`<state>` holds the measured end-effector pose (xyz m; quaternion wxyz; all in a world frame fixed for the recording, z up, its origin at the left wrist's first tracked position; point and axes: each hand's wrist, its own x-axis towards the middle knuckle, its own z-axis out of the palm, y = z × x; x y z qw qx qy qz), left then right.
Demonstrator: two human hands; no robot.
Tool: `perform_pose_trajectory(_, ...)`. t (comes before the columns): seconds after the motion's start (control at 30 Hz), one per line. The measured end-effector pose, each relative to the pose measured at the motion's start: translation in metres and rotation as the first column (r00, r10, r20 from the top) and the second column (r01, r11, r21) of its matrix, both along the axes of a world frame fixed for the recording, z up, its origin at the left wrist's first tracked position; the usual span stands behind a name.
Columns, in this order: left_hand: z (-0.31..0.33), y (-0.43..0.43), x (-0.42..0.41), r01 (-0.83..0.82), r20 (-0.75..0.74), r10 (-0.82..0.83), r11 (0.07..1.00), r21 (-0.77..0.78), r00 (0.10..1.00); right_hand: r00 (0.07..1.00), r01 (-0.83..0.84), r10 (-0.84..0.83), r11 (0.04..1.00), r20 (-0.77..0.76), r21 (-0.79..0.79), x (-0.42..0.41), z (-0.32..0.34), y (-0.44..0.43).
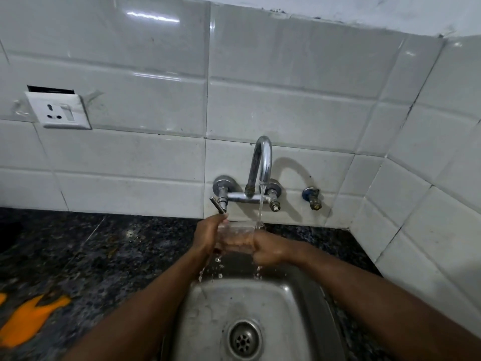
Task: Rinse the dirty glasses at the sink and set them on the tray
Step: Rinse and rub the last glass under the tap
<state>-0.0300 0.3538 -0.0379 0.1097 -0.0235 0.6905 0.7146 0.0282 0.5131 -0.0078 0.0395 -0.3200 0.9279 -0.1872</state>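
A clear drinking glass (235,237) is held between both hands above the steel sink (208,321), under the running tap (263,162). The stream of water (261,204) falls onto the glass at its right side, and drops fall from it into the sink. My left hand (208,237) wraps round the glass's left side, fingers curled. My right hand (268,250) grips it from the right, and its fingers show through the glass. No tray is in view.
The tap's left lever handle (218,205) sticks out just above my left hand. A dark speckled stone counter (91,251) runs left of the sink, with an orange patch (28,319) on it. A wall socket (58,110) sits on the white tiles. The sink drain (243,340) lies below.
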Motion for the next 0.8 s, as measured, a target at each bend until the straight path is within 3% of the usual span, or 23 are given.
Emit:
perform_pose_trajectory(0.03, -0.003, 0.0, 0.002, -0.034, -0.045, 0.033, 0.999, -0.022, 0.998, 0.997, -0.004, 0.005, 1.0, 0.076, -0.011, -0.004, -0.002, 0.0)
perform_pose_trajectory(0.07, -0.007, 0.0, 0.002, -0.061, -0.049, 0.058, 0.997, -0.054, 0.997, 0.999, 0.009, -0.012, 0.998, 0.052, 0.056, -0.005, -0.002, 0.001)
perform_pose_trajectory(0.13, -0.006, 0.0, -0.001, -0.055, 0.082, 0.062, 0.995, -0.089, 0.995, 0.987, 0.096, -0.05, 0.944, -0.151, 0.316, -0.007, -0.002, 0.004)
perform_pose_trajectory(0.17, -0.003, 0.0, -0.002, -0.023, 0.147, 0.037, 0.995, -0.102, 0.988, 0.96, 0.114, 0.001, 0.913, -0.281, 0.393, -0.008, -0.005, 0.009)
perform_pose_trajectory(0.2, -0.002, -0.001, -0.004, 0.0, 0.161, 0.015, 0.996, -0.095, 0.987, 0.953, 0.107, 0.03, 0.898, -0.303, 0.426, -0.011, -0.008, 0.013)
perform_pose_trajectory(0.3, 0.004, -0.001, -0.002, -0.068, 0.031, 0.068, 0.997, 0.023, 0.997, 1.0, 0.013, -0.011, 0.976, -0.011, 0.219, -0.012, -0.007, 0.006)
perform_pose_trajectory(0.37, 0.002, -0.001, -0.001, -0.117, 0.01, 0.118, 0.993, -0.024, 0.993, 0.997, -0.008, -0.005, 0.985, 0.075, 0.175, -0.014, -0.003, 0.004)
perform_pose_trajectory(0.47, 0.001, -0.002, -0.005, 0.036, 0.207, -0.019, 0.996, -0.077, 0.978, 0.952, 0.048, 0.094, 0.895, -0.293, 0.443, -0.018, -0.007, 0.007)
perform_pose_trajectory(0.5, 0.001, -0.004, -0.006, 0.092, 0.24, -0.076, 0.994, -0.055, 0.968, 0.938, 0.062, 0.117, 0.869, -0.327, 0.491, -0.02, -0.01, 0.01)
perform_pose_trajectory(0.53, 0.0, -0.005, -0.005, 0.116, 0.225, -0.106, 0.993, -0.029, 0.969, 0.961, 0.069, 0.071, 0.875, -0.268, 0.479, -0.018, -0.01, 0.01)
perform_pose_trajectory(0.63, -0.004, -0.005, 0.002, 0.04, 0.012, -0.04, 0.999, -0.013, 0.999, 0.992, 0.011, -0.029, 0.988, 0.12, 0.153, -0.008, 0.006, -0.001)
perform_pose_trajectory(0.67, -0.006, -0.005, 0.002, 0.02, -0.021, -0.021, 0.999, -0.036, 1.0, 0.989, 0.002, -0.021, 0.992, 0.144, 0.13, -0.007, 0.009, -0.003)
perform_pose_trajectory(0.8, -0.001, -0.006, -0.007, 0.115, 0.213, -0.086, 0.985, -0.128, 0.973, 0.979, 0.065, 0.046, 0.854, -0.2, 0.516, -0.003, 0.006, -0.002)
